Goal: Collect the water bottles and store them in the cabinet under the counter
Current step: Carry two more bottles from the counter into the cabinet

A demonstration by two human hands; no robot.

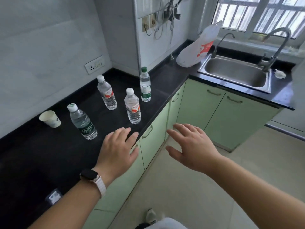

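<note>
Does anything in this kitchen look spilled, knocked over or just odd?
Nothing is spilled: all four water bottles stand upright and capped on the counter. The odd sights are a tangle of loose wires dangling on the wall above it and a plastic bag slumped beside the sink.

Four bottles [132, 107] stand apart on the counter [49, 154], with open gaps between them. A cup [50, 119] stands near the leftmost bottle [83, 123], toward the wall edge. The strip along the front edge is bare. A bag [196, 48] lies at the far corner beside the sink [234, 75], well apart. Under the front edge the cabinet doors [153, 142] are closed; the floor [198, 187] before them is open.
</note>
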